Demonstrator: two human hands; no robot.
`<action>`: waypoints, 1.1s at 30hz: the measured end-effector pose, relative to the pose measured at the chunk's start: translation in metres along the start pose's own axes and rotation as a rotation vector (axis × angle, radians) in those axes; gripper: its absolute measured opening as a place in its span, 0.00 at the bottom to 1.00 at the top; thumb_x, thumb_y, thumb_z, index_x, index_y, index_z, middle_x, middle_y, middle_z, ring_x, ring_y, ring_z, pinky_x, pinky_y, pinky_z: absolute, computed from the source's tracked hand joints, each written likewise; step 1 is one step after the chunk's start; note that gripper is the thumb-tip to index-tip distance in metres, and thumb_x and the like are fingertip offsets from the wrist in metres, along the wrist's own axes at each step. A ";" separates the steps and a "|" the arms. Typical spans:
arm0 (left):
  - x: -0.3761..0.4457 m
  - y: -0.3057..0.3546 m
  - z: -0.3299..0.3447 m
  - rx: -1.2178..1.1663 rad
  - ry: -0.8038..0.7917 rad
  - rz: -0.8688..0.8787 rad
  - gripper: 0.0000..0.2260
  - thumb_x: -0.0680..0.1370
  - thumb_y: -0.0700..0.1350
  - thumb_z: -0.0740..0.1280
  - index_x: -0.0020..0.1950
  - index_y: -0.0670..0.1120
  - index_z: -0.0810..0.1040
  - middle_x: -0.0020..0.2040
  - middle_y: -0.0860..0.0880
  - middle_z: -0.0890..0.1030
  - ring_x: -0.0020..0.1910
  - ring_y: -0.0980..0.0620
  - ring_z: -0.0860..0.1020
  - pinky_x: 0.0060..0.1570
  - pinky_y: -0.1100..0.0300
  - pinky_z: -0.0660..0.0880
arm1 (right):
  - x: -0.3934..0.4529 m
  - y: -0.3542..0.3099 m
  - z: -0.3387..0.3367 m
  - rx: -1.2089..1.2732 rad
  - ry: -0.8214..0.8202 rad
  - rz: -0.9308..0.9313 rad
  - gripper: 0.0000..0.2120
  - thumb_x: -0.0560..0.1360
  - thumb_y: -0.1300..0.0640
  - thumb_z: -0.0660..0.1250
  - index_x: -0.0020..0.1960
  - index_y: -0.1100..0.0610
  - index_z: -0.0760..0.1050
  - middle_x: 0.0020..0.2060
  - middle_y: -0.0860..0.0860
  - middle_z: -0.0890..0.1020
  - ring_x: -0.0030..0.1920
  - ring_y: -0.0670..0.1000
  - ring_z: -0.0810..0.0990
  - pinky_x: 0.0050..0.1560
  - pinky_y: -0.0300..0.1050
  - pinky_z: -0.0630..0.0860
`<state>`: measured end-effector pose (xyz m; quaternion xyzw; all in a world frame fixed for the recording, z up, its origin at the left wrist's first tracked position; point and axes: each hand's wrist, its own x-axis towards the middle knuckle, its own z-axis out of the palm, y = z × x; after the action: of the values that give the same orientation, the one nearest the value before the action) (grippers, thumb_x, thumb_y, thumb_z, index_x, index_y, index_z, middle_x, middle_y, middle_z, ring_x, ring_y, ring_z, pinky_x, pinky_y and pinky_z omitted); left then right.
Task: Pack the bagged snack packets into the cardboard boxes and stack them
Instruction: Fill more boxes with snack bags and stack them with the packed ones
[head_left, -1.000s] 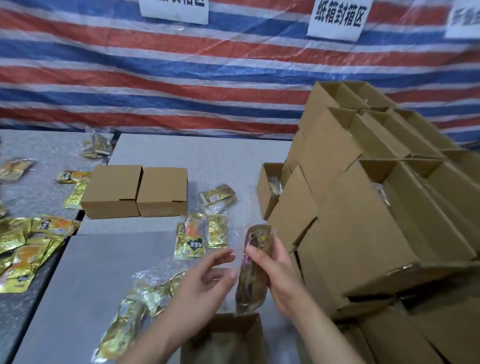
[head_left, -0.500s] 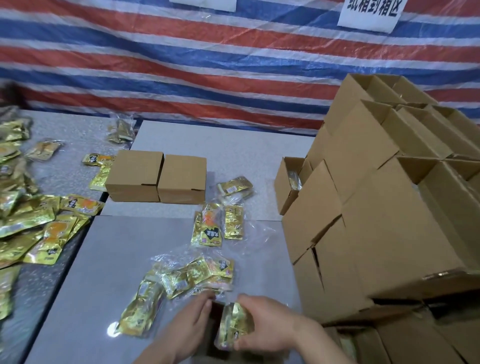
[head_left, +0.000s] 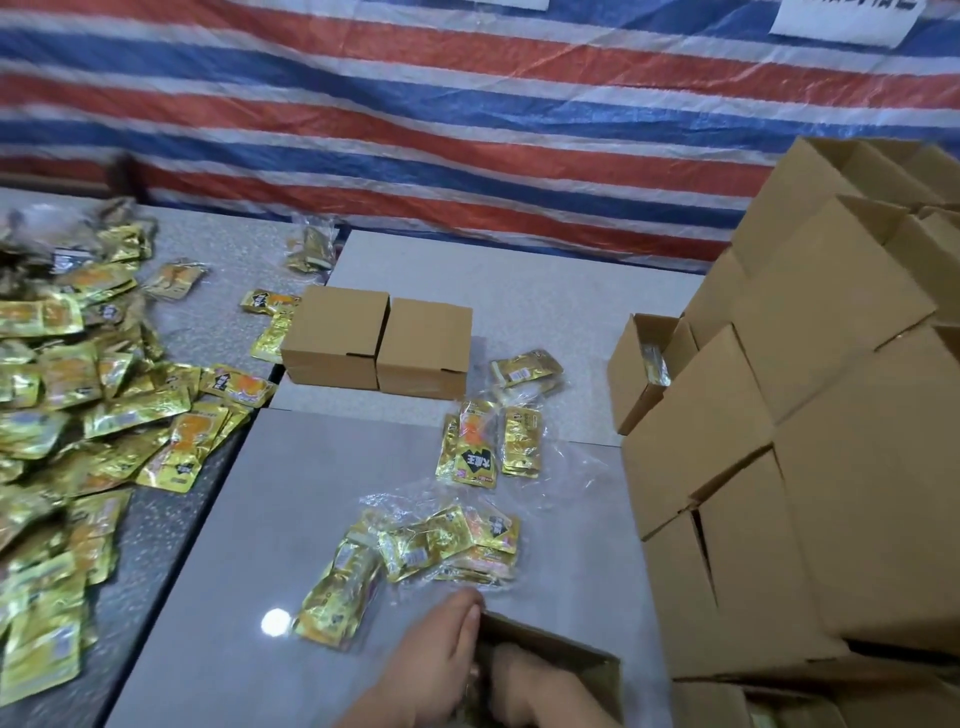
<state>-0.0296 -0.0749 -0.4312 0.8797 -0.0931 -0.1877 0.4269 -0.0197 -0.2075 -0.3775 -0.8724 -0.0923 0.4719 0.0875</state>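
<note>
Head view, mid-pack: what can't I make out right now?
- Packet in the open box: hidden by both hands and the box's dark inside.
- Right hand: fingers down in the box, grip unclear.
- Left hand: fingertips hidden behind the box rim.
- Wall signs: cut off by the top edge.

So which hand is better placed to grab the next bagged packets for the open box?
Left, probably. The left hand sits at the open box rim, just below the nearest bag of packets. The right hand is down inside the box, farther from that bag.
</note>
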 end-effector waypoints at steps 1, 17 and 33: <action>0.000 0.000 0.000 0.000 -0.009 -0.001 0.10 0.85 0.51 0.52 0.58 0.54 0.72 0.50 0.55 0.76 0.50 0.59 0.74 0.48 0.72 0.66 | 0.000 -0.001 -0.001 0.021 0.018 -0.004 0.21 0.81 0.61 0.60 0.75 0.57 0.66 0.70 0.57 0.73 0.70 0.57 0.72 0.68 0.48 0.67; 0.001 -0.002 0.002 -0.027 -0.001 -0.029 0.10 0.86 0.50 0.51 0.53 0.52 0.71 0.43 0.54 0.75 0.42 0.60 0.74 0.43 0.67 0.69 | 0.015 0.041 0.031 0.244 0.035 0.040 0.18 0.81 0.50 0.55 0.62 0.57 0.76 0.66 0.58 0.77 0.66 0.57 0.75 0.63 0.46 0.68; 0.105 -0.069 -0.043 0.841 -0.071 -0.109 0.37 0.76 0.60 0.63 0.79 0.46 0.55 0.73 0.44 0.66 0.73 0.43 0.64 0.73 0.48 0.61 | -0.070 0.072 -0.015 0.994 0.339 -0.065 0.09 0.83 0.59 0.59 0.52 0.52 0.78 0.45 0.47 0.83 0.41 0.41 0.82 0.47 0.34 0.76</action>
<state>0.0837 -0.0359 -0.4872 0.9739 -0.1295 -0.1858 0.0167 -0.0396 -0.2954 -0.3303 -0.7865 0.1311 0.3080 0.5190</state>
